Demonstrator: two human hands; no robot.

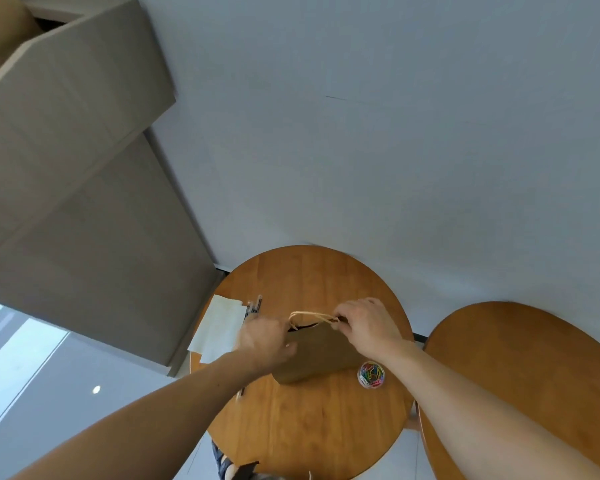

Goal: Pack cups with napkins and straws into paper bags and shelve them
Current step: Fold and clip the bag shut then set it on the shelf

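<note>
Seen from above: a round wooden table point(302, 427) against a pale wall, a second round table point(520, 368) just beside its right edge. Near the middle of the first table, toward its far half, a brown paper bag point(323, 355), standing and tilted toward the viewer, mouth up and slightly parted, showing a dark slit. Twisted paper handles point(309, 316) arching above the mouth. Left hand point(265, 342) curled closed over the bag's left top corner, thumb on the near face; exactly what the fingers pinch hidden behind the hand. Right hand point(364, 323) closed on the right top corner, fingertips pinching the rim where the handle meets the paper. Both forearms bare, reaching in from the near edge. At the table's left edge, white napkins point(219, 329) in a loose stack, partly overhanging the rim, just beside the left hand. Behind the napkins, toward the far left edge, a few dark straws point(253, 306) lying together, partly covered by the left hand. Near the right edge, just beside the bag's base, a small clear round tub of coloured paper clips point(371, 374), touching or nearly touching the bag; which cannot be told. To the left, a tall grey-brown shelving unit point(84, 202) rising past the table, something brown on its top level at the upper left corner, too cropped to identify. Contents of the bag not visible.
</note>
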